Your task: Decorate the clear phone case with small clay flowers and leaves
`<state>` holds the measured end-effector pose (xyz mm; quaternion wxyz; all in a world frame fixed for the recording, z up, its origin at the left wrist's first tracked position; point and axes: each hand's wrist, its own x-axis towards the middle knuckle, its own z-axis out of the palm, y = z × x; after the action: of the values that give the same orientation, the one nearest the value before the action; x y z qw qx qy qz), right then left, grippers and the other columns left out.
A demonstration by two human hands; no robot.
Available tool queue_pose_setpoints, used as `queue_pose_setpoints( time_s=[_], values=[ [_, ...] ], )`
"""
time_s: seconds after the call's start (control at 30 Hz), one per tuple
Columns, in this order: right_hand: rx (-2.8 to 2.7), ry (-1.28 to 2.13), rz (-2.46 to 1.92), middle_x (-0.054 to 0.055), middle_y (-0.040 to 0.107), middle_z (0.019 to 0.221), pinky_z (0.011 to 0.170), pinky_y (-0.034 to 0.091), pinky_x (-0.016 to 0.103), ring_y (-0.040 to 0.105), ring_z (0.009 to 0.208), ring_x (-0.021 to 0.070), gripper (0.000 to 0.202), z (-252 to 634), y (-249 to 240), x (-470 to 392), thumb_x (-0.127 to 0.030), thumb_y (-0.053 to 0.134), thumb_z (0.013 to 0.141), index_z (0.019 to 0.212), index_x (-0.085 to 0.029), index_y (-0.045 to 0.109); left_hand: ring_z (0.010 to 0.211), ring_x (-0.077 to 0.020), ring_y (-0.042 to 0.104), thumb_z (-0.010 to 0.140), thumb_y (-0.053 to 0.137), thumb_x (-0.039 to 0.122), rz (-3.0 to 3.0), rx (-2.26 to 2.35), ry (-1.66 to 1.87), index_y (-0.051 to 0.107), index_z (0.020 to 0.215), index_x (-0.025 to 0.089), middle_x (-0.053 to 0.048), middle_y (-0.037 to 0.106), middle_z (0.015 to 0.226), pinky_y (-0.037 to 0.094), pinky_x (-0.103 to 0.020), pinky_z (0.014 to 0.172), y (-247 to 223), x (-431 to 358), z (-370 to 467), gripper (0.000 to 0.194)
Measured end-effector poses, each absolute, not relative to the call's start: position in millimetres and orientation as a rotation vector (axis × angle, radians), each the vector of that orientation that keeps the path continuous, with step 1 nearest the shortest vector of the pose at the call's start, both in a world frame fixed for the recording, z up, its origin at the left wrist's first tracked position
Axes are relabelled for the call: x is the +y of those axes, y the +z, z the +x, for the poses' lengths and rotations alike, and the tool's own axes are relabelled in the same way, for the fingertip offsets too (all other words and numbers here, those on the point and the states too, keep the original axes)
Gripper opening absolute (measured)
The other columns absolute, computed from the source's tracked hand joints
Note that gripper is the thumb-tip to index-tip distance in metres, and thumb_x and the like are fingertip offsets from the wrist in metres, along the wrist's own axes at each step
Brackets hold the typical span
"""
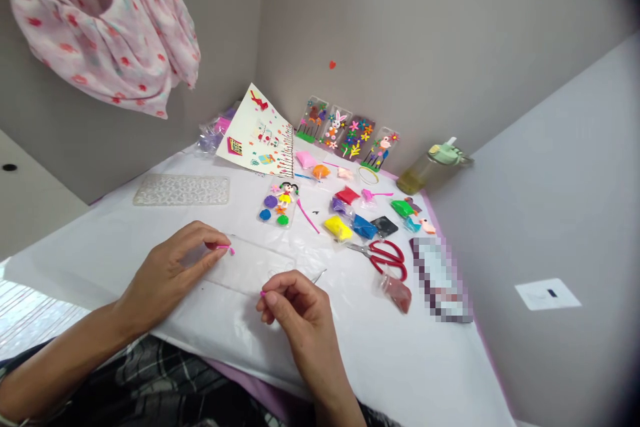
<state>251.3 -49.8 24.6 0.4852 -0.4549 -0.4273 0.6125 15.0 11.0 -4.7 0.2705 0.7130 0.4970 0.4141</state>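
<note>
One white-covered table [400, 373] spreads before you, with a pink flowered cloth [115, 47] hanging at the upper left. A sheet of coloured drawings [261, 140] slants up at the table's back edge. Your left hand [167, 273] holds a pink piece between thumb and forefinger, and your right hand [300, 313] is narrowed to a pinch on a pink bit. Far to the right, a bottle with a pale green lid [427, 167] stands by the wall. A clear panel [250, 263] lies flat between your hands, one near either end; whether they touch it, you cannot tell. Left of centre beyond them lies a patterned clear tray [181, 191], and four decorated panels [339, 128] lean on the wall at the back. Red-handled scissors [387, 259] lie to your right, a brown packet [399, 293] just below the handles and a yellow packet [339, 228] near the blades. Beyond the clear panel rests a decorated panel with a doll figure [280, 203], a thin pink stick [307, 216] beside it. Smallest are the pink piece [225, 247] in your left fingertips and the pink bit [263, 294] in your right
</note>
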Motion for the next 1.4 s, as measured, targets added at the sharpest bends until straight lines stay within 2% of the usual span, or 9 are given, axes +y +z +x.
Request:
queue_pose_setpoints(
  time_s=[0.27, 0.4, 0.6, 0.87, 1.4],
  values=[
    [-1.044, 1.5, -1.108, 0.001, 0.075, 0.077, 0.068, 0.051, 0.027, 0.062, 0.066, 0.0143, 0.019, 250, 26, -50, -0.038, 0.085, 0.09, 0.088, -0.021, 0.077, 0.105, -0.0267, 0.073, 0.113, 0.059, 0.051, 2.174, 1.31, 1.041, 0.086, 0.112, 0.036, 0.002, 0.086, 0.107, 0.05, -0.041, 0.103, -20, 19, 2, 0.031],
    [-1.047, 1.498, -1.108, 0.001, 0.075, 0.077, 0.068, 0.052, 0.027, 0.062, 0.067, 0.0143, 0.02, 250, 26, -50, -0.039, 0.085, 0.09, 0.089, -0.021, 0.077, 0.105, -0.0262, 0.073, 0.115, 0.059, 0.051, 2.233, 1.263, 1.071, 0.085, 0.114, 0.034, 0.002, 0.087, 0.108, 0.049, -0.04, 0.101, -26, 21, 1, 0.031],
    [-1.058, 1.495, -1.119, 0.001, 0.076, 0.077, 0.068, 0.053, 0.028, 0.063, 0.066, 0.0151, 0.022, 251, 26, -50, -0.041, 0.086, 0.09, 0.088, -0.021, 0.077, 0.102, -0.0262, 0.071, 0.112, 0.065, 0.049, 2.232, 1.297, 1.051, 0.082, 0.105, 0.032, 0.002, 0.084, 0.101, 0.045, -0.042, 0.101, -24, 22, 0, 0.025],
    [-1.062, 1.494, -1.127, 0.001, 0.076, 0.077, 0.068, 0.053, 0.029, 0.063, 0.067, 0.0155, 0.019, 250, 25, -50, -0.039, 0.085, 0.09, 0.088, -0.022, 0.077, 0.094, -0.027, 0.07, 0.11, 0.064, 0.052, 2.281, 1.323, 1.013, 0.079, 0.098, 0.03, 0.0, 0.08, 0.093, 0.044, -0.043, 0.094, -23, 24, 1, 0.029],
    [-1.062, 1.49, -1.142, 0.001, 0.076, 0.077, 0.07, 0.055, 0.029, 0.064, 0.068, 0.0157, 0.017, 250, 28, -51, -0.037, 0.085, 0.09, 0.087, -0.022, 0.078, 0.097, -0.0274, 0.068, 0.111, 0.063, 0.052, 2.306, 1.329, 0.913, 0.078, 0.1, 0.029, 0.0, 0.081, 0.097, 0.045, -0.044, 0.096, -22, 26, 1, 0.03]
  ],
)
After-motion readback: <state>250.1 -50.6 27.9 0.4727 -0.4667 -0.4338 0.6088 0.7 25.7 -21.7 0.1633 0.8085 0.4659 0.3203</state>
